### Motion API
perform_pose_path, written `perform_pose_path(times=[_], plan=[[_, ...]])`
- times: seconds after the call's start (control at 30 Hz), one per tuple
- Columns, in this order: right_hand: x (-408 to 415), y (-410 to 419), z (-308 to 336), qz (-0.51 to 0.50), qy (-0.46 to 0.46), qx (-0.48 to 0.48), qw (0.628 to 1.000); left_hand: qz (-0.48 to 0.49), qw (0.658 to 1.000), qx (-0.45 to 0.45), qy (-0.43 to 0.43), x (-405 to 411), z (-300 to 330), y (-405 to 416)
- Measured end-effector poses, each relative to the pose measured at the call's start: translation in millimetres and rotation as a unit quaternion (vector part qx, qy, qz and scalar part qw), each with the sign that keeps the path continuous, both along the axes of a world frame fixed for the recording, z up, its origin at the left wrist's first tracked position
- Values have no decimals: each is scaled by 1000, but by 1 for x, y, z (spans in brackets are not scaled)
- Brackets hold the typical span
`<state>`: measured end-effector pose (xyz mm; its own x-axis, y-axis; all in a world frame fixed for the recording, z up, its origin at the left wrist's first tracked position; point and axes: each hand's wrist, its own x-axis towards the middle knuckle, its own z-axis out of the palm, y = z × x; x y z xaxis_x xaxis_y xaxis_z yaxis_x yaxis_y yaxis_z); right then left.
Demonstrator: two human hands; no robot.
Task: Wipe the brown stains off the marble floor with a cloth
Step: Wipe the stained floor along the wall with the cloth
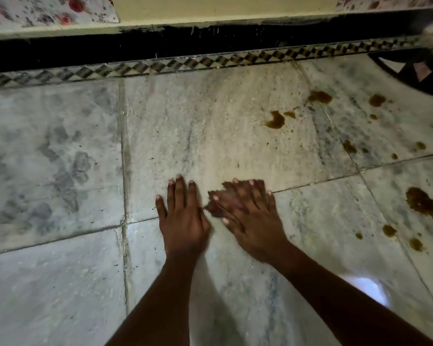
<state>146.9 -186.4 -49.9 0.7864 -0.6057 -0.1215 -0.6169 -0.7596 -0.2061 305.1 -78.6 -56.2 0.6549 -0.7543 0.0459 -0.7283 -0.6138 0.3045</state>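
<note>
Two bare hands low over the marble floor (60, 151), side by side: left hand (183, 216) flat, fingers straight, holding nothing; right hand (253, 218) blurred, fingers spread, seemingly released too, though hard to tell through the smear. Brown stains (276, 119) scattered to the right, well apart from both hands, largest blot (421, 202) near the right edge. Patterned border strip (160, 66) along the far wall.

brown stains (275, 120) scattered right, marble floor (60, 283) pale grey
</note>
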Motion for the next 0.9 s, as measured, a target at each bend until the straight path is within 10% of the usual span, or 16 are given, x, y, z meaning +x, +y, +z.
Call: perform_pose_path(times=[0.23,0.43,0.67,0.9], plan=[[38,-35,-10,-265,8,35,964,-35,998,-54,19,-1,5,2],[-1,40,3,38,7,18,999,26,998,-45,-31,67,14,56],[147,-31,3,-282,-29,57,957,151,988,4,-14,143,-3,120],[183,27,-2,55,-4,14,998,160,987,-13,-7,147,-4,116]])
